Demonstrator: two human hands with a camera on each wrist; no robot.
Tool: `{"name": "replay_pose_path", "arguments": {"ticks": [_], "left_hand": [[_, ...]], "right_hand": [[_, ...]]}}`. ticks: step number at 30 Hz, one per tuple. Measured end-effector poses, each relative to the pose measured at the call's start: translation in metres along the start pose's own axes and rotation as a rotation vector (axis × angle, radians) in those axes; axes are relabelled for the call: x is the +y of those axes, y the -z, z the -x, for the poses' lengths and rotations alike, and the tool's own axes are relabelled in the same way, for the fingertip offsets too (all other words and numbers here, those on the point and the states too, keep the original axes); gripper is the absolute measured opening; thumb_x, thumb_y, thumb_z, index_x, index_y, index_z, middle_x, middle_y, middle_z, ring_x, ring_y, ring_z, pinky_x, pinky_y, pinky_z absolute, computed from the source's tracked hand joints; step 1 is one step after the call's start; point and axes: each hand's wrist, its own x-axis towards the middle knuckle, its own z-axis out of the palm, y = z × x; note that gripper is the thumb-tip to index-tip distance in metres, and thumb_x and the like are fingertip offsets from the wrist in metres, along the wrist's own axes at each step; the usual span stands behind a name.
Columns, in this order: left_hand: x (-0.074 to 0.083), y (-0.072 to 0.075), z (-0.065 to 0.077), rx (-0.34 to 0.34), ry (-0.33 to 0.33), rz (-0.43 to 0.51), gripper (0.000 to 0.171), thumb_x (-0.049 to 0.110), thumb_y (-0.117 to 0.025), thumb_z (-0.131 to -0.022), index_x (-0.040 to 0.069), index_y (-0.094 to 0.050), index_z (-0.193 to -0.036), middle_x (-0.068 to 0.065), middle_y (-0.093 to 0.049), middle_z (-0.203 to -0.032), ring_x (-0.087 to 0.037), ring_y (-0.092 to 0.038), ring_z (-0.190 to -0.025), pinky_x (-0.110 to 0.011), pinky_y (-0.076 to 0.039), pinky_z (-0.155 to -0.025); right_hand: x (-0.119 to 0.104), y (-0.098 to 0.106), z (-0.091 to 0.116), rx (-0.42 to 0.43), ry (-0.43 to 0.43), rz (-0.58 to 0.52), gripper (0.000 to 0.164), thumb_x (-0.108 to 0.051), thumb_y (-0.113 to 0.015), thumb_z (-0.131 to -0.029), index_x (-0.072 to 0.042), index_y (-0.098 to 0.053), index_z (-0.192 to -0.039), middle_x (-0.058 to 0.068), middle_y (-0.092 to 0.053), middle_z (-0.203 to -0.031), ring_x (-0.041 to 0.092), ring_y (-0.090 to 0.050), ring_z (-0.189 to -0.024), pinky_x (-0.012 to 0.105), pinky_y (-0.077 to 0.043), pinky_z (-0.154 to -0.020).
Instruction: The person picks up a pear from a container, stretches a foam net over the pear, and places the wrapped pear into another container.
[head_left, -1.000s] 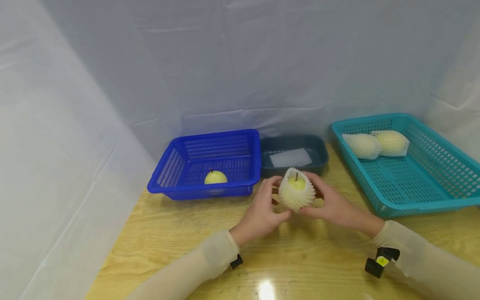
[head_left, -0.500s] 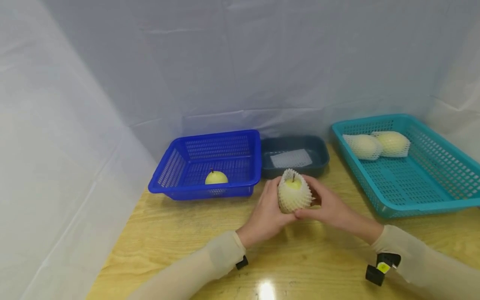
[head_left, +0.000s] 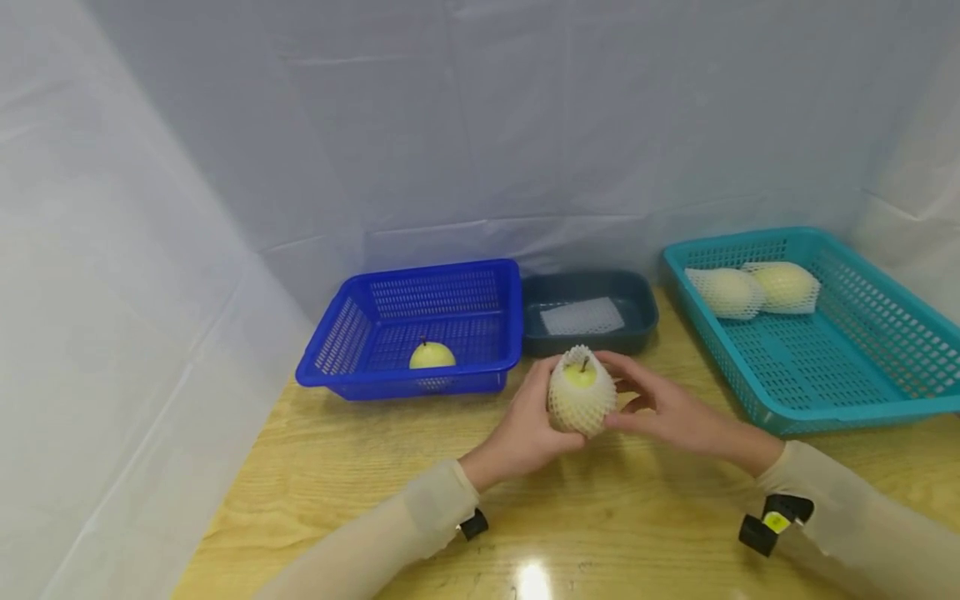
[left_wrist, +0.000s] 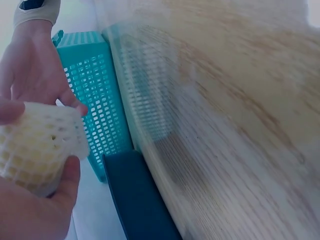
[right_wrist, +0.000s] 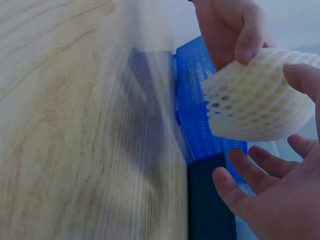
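Observation:
A yellow-green pear (head_left: 580, 377) with a dark stem sits upright in a white foam net sleeve (head_left: 582, 408), its top showing through the sleeve's mouth. My left hand (head_left: 525, 425) grips it from the left, thumb across the near side. On the other side is my right hand (head_left: 667, 408), thumb tip at the net and fingers spread loosely. In the right wrist view several fingertips (right_wrist: 227, 185) of that hand stand apart from the net. The left wrist view has the left thumb (left_wrist: 69, 180) pressed on the sleeve near its open end.
A blue basket (head_left: 420, 377) holds another pear (head_left: 432, 356), bare. Beside it, a dark teal tray (head_left: 645, 312) contains a flat foam net (head_left: 582, 317). The turquoise basket (head_left: 847, 414) at right holds two net-wrapped pears (head_left: 783, 286). White sheeting (head_left: 525, 125) hangs behind the wooden table (head_left: 315, 483).
The wrapped pear has moved slightly left and toward me. My right hand's grip has loosened and drawn a little to the right, while the left hand keeps hold.

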Motion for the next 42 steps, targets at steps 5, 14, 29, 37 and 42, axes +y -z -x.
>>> {"name": "replay_pose_path", "arguments": {"ticks": [5, 14, 29, 37, 42], "left_hand": [[-0.001, 0.003, 0.001, -0.068, -0.048, 0.073, 0.096, 0.001, -0.08, -0.069, 0.016, -0.033, -0.151, -0.004, -0.046, -0.142, -0.017, -0.053, -0.123, -0.032, -0.046, -0.106], [-0.003, 0.006, 0.002, -0.09, -0.032, 0.144, 0.091, 0.004, -0.077, -0.075, 0.017, -0.03, -0.152, -0.005, -0.044, -0.147, -0.018, -0.052, -0.122, -0.036, -0.051, -0.1], [0.009, -0.001, 0.004, 0.019, 0.01, -0.099, 0.099, 0.022, -0.086, -0.076, 0.022, -0.028, -0.156, -0.002, -0.046, -0.134, -0.014, -0.053, -0.113, -0.032, -0.052, -0.096], [0.006, -0.002, 0.0, 0.053, 0.031, -0.039, 0.09, 0.023, -0.088, -0.076, 0.016, -0.038, -0.149, -0.002, -0.051, -0.135, -0.014, -0.055, -0.117, -0.032, -0.049, -0.102], [0.004, -0.002, 0.001, 0.036, 0.062, 0.091, 0.087, 0.012, -0.085, -0.074, 0.015, -0.039, -0.147, -0.005, -0.055, -0.132, -0.016, -0.059, -0.111, -0.028, -0.051, -0.096]], "right_hand": [[-0.001, 0.002, 0.0, -0.071, 0.031, -0.061, 0.083, -0.012, -0.07, -0.094, -0.008, -0.02, -0.161, 0.024, -0.038, -0.154, 0.017, -0.056, -0.123, 0.033, -0.057, -0.09], [0.0, 0.003, 0.001, -0.062, 0.0, -0.085, 0.082, -0.013, -0.069, -0.096, -0.009, -0.019, -0.161, 0.023, -0.035, -0.158, 0.017, -0.054, -0.13, 0.029, -0.053, -0.095], [0.003, -0.004, 0.001, 0.04, -0.028, -0.062, 0.073, -0.016, -0.067, -0.097, -0.009, -0.027, -0.159, 0.019, -0.036, -0.158, 0.036, -0.048, -0.136, 0.02, -0.046, -0.101], [0.002, -0.006, 0.001, 0.047, -0.019, -0.06, 0.068, -0.015, -0.066, -0.098, -0.01, -0.032, -0.157, 0.018, -0.041, -0.156, 0.032, -0.053, -0.132, 0.022, -0.049, -0.1], [0.004, -0.005, 0.001, 0.036, -0.021, -0.073, 0.063, -0.014, -0.066, -0.098, -0.012, -0.036, -0.154, 0.016, -0.048, -0.149, 0.022, -0.061, -0.121, 0.032, -0.053, -0.096]]}}
